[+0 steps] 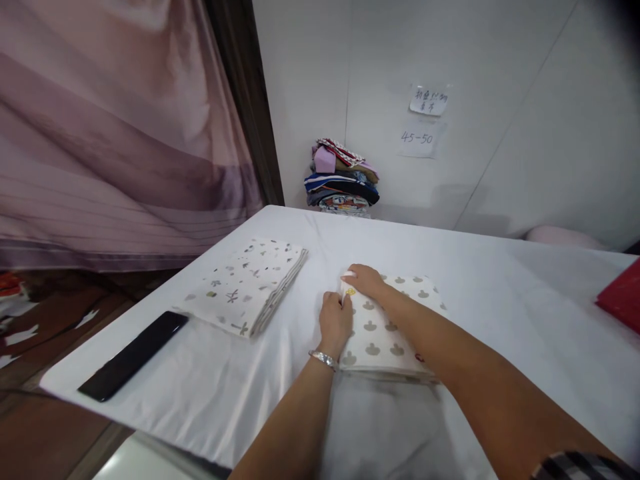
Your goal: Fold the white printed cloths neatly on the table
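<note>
A folded white cloth [371,343] with a grey-brown mushroom-like print lies flat on the white-covered table. At its left edge my left hand [336,325], with a silver bracelet on the wrist, has its fingers curled closed on the fabric. My right hand [367,280] reaches across the cloth and grips its far left corner, fingers bent over the edge. A small yellow mark shows on the fabric between the hands. My right forearm hides part of the cloth's right side. Left of it lies a second folded cloth [250,283], white with small grey plant motifs.
On the table's left edge sits a long black flat object [134,357]. A stack of folded fabrics [343,180] stands by the wall behind the table [450,247]. A red item [623,297] is at the far right. A pink curtain [125,133] hangs at left.
</note>
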The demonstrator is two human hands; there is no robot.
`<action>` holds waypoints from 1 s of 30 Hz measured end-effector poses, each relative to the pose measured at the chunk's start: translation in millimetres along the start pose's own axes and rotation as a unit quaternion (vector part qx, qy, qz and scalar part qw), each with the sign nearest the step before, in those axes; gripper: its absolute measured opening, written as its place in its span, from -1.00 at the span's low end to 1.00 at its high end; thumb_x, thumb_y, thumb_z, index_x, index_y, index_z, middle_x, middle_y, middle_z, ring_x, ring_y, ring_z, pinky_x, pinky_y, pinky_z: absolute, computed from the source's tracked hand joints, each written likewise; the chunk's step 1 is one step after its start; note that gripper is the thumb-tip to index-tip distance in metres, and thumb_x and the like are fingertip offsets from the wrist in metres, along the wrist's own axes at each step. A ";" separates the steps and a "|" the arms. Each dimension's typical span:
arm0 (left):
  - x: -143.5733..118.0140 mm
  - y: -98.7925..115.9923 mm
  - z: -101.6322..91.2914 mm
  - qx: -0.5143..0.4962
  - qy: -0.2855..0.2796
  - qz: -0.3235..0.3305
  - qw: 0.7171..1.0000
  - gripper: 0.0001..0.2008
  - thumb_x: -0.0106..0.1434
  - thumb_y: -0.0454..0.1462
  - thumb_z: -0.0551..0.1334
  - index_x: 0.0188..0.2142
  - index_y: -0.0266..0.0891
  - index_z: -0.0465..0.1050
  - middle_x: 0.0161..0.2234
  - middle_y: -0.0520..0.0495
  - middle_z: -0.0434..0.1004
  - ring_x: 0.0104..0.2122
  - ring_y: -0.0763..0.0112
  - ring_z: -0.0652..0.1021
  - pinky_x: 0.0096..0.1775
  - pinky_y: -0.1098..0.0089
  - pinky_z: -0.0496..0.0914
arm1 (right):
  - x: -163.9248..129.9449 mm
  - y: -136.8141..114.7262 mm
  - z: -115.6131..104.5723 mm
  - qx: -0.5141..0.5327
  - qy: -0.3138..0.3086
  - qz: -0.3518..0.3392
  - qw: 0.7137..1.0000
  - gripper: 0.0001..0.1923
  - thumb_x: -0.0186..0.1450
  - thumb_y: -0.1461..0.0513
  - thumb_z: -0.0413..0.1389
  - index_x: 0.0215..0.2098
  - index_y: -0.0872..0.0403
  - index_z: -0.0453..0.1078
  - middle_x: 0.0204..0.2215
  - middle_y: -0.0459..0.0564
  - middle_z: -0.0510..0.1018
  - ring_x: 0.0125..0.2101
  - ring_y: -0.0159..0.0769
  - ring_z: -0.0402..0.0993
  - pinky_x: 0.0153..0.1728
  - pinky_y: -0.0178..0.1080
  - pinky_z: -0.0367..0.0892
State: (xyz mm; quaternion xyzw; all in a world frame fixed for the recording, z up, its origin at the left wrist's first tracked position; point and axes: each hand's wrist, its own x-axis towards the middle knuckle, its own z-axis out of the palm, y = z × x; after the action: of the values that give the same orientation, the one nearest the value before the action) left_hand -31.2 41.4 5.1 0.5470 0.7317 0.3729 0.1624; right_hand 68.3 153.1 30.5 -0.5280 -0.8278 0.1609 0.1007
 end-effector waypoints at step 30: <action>4.3 1.4 -3.6 -0.040 -0.027 -0.057 0.997 -0.75 0.27 -0.26 0.04 -0.07 -0.21 0.29 -0.25 -0.12 0.54 -0.26 0.25 0.52 -0.28 0.34 0.29 | -53.2 -16.1 9.1 -0.036 0.005 -0.097 0.995 -0.49 0.40 0.04 -0.23 0.22 0.10 0.11 0.27 0.12 0.06 0.27 -0.14 -0.13 0.19 0.04 -0.19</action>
State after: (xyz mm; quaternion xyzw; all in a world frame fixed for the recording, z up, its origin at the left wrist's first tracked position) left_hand -34.1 44.2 9.3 0.5070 0.7415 0.3773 0.2252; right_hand 74.2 97.1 28.2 -0.4498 -0.8796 0.1173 0.1010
